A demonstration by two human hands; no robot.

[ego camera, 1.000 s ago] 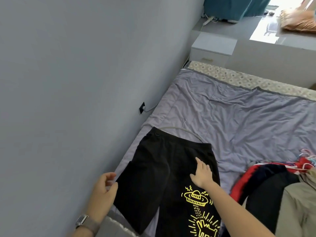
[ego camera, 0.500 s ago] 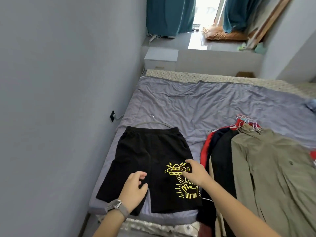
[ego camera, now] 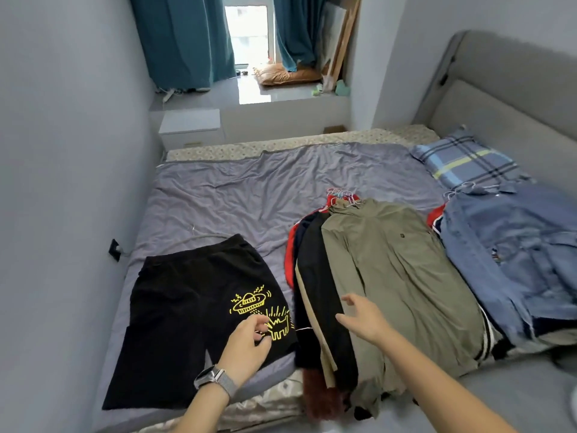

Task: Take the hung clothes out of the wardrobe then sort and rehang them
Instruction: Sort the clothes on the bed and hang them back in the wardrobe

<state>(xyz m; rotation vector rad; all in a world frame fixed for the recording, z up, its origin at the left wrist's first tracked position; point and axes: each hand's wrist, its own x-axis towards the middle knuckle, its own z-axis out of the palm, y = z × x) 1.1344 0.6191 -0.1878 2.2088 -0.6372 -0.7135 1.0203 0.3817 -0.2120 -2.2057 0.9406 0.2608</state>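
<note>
Black shorts (ego camera: 187, 307) with a yellow print lie flat on the bed (ego camera: 249, 195) at the left, a thin hanger showing above the waistband. Right of them is a stack of hung clothes topped by an olive green shirt (ego camera: 406, 276), its hanger hooks (ego camera: 342, 195) bunched at the top. Further right lies a pile of blue denim garments (ego camera: 515, 251). My left hand (ego camera: 246, 348), wearing a watch, hovers over the shorts' right leg with loosely curled fingers, holding nothing. My right hand (ego camera: 362, 317) is spread open just above the olive shirt's left edge.
A plaid pillow (ego camera: 465, 160) lies by the grey headboard (ego camera: 512, 98) at the right. The grey wall (ego camera: 62, 182) runs close along the bed's left side, with a socket (ego camera: 114, 249). A white nightstand (ego camera: 190, 126) stands beyond the bed, teal curtains (ego camera: 187, 42) behind.
The view swung right, bringing the olive shirt stack and denim pile into sight. My right hand left the shorts and moved over the olive shirt. My left hand shifted right across the shorts.
</note>
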